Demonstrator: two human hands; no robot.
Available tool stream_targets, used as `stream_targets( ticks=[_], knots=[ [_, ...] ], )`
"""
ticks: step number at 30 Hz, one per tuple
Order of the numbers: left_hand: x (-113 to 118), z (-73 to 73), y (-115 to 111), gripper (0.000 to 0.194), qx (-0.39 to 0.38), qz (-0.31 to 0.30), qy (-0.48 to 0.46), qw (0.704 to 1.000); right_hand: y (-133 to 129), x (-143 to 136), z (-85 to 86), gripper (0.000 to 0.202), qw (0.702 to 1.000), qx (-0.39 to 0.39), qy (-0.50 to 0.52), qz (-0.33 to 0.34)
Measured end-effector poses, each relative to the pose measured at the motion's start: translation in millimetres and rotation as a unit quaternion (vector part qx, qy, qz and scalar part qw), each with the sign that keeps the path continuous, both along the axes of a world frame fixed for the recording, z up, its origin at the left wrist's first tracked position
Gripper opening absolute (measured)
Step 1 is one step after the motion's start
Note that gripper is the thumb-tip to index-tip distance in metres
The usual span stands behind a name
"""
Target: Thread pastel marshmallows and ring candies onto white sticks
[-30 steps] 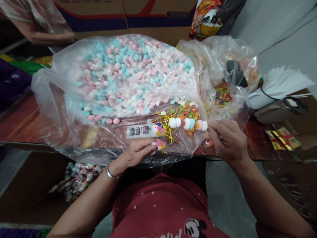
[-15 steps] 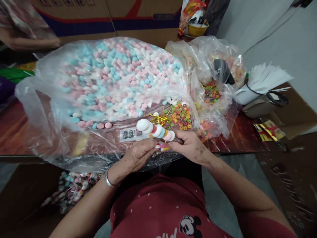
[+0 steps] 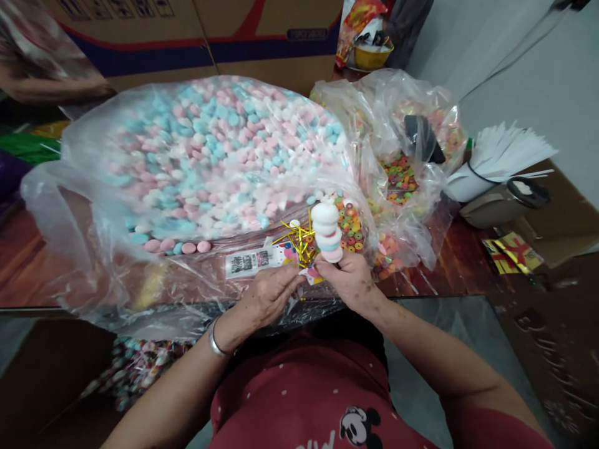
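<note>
At the far left, another person's arm is lying along the table's back edge, near the cardboard boxes. A big clear bag of pink, blue and white sweets is taking up most of the wooden table, spilling toward the near edge. In front of it a printed label is lying flat on the plastic, with gold twist ties sitting in a loose bundle just beside it.

The left hand is resting at the near edge of the table, its fingers curled and pinching a small pink-and-yellow wrapper against the right hand. The right hand is closing around the bottom of a candy stick, holding it upright so the stacked white, pink and blue sweets are standing above the knuckles, in front of the bags.

Further right, a smaller bag of coloured ring sweets is lying open. Beyond it a bundle of white sticks is fanning out of a holder, and gold-and-red wrappers are lying on the table's right end.
</note>
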State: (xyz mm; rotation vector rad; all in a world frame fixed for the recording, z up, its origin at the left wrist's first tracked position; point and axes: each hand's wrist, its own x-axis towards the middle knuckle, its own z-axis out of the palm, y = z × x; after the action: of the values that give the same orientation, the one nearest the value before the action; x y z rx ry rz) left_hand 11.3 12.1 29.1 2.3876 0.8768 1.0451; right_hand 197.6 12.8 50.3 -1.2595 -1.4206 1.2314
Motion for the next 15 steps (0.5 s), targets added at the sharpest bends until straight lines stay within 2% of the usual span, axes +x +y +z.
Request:
stream_targets(
  ticks=[4, 9, 15],
  knots=[
    [2, -6.2, 1, 0.023, -0.026, 0.037, 0.013, 0.999, 6, 1, 0.5, 0.021, 0.999, -0.048, 0.004, 0.002],
    [0, -16.0, 2, 0.021, -0.054, 0.057, 0.025, 0.997, 7, 8, 4.7, 0.018, 0.999, -0.034, -0.012, 0.01],
    [0, -20.2, 6, 0.02, 0.047, 0.053, 0.032, 0.997, 6, 9, -5.6, 0.031, 0.995, -0.067, -0.019, 0.071]
  ],
)
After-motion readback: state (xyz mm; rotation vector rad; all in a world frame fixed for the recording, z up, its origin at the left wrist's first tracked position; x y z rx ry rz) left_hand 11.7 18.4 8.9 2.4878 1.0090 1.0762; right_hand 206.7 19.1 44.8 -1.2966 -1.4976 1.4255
